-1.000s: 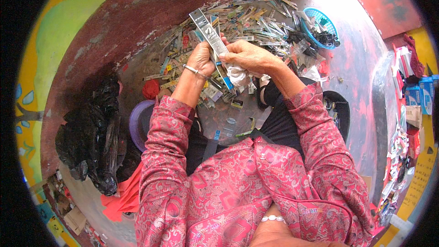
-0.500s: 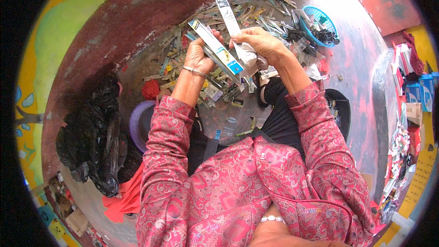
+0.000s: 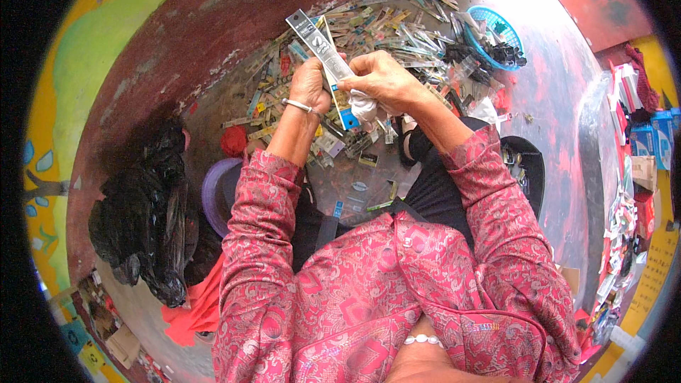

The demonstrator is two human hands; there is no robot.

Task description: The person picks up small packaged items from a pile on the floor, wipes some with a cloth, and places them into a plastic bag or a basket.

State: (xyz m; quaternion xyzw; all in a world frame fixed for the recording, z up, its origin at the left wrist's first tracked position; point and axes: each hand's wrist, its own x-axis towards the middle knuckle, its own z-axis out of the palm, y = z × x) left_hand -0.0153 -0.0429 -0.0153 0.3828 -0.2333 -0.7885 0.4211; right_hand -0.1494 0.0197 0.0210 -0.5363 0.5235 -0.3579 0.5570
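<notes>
My left hand [image 3: 309, 86], with a pale bracelet at the wrist, is closed around a small stack of long narrow packets [image 3: 348, 118], whose blue printed end sticks out below. Over that stack lies a long slim clear packet with a dark top [image 3: 319, 44], slanting up to the left. The lower part of this packet is pinched in my right hand [image 3: 385, 79]. A crumpled white cloth [image 3: 364, 106] is bunched under the same hand's fingers. How many packets are in the stack is hidden.
A wide heap of similar packets [image 3: 397, 28] covers the floor ahead. A blue plastic basket [image 3: 521, 46] stands at the far right. Black plastic bags [image 3: 142, 213] and a purple rim [image 3: 213, 195] are on the left, near a red ball-like bundle [image 3: 233, 140].
The clear packet in my right hand has come left and down, from beside the stack to lying across it. My left hand has turned the stack steeper.
</notes>
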